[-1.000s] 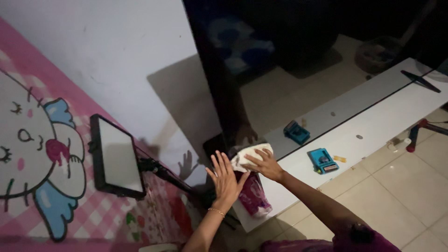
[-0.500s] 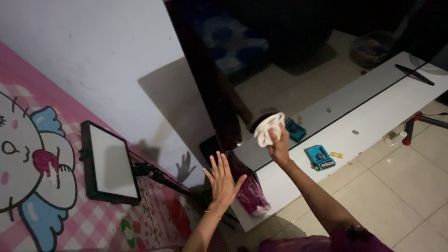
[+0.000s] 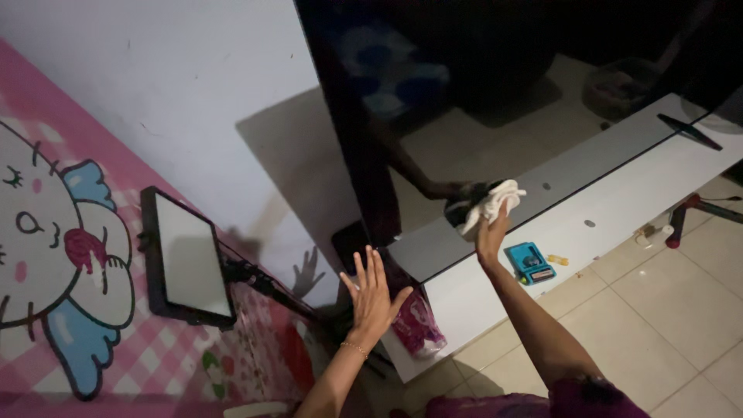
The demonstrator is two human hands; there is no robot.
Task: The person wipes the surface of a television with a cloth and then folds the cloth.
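The crumpled white cloth (image 3: 489, 203) in the right hand (image 3: 491, 234) looks soft and matt, with loose folds. It lies against the big black screen (image 3: 495, 93), whose surface is glossy and smooth as glass, mirroring the floor and the arm. The long white worktop (image 3: 611, 209) below has a smooth, faintly shiny finish. The small blue box (image 3: 529, 263) on it looks like hard plastic. The pink packet (image 3: 418, 325) near the left hand (image 3: 373, 298) is thin crinkled plastic film with a sheen. The pale floor tiles (image 3: 665, 310) are smooth and slightly glossy. The white wall (image 3: 170, 85) is matt painted plaster with scuffs.
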